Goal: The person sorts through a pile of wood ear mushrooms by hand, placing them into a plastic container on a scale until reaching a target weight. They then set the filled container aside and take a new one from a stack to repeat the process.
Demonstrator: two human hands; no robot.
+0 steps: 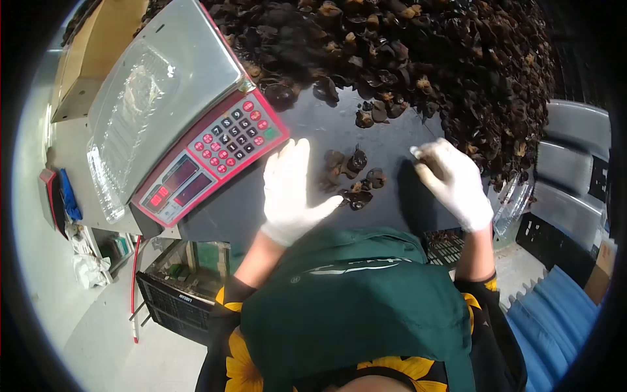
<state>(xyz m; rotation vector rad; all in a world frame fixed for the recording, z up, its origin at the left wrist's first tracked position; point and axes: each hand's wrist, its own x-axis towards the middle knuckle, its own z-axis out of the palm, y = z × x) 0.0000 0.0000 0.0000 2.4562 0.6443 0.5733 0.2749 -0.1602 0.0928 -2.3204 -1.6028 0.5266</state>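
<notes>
Dark, wrinkled dried fungus pieces (353, 176) between gloved hands

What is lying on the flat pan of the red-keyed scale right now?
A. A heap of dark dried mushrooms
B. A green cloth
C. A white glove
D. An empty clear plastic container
D: a see-through plastic container lies on the pan of the scale, with nothing dark inside; the dried mushrooms stay on the dark table.

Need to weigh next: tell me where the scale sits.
In the head view, the scale sits on the dark table, beyond the left hand, its keypad nearest that hand, beside the dried mushroom heap.
</notes>
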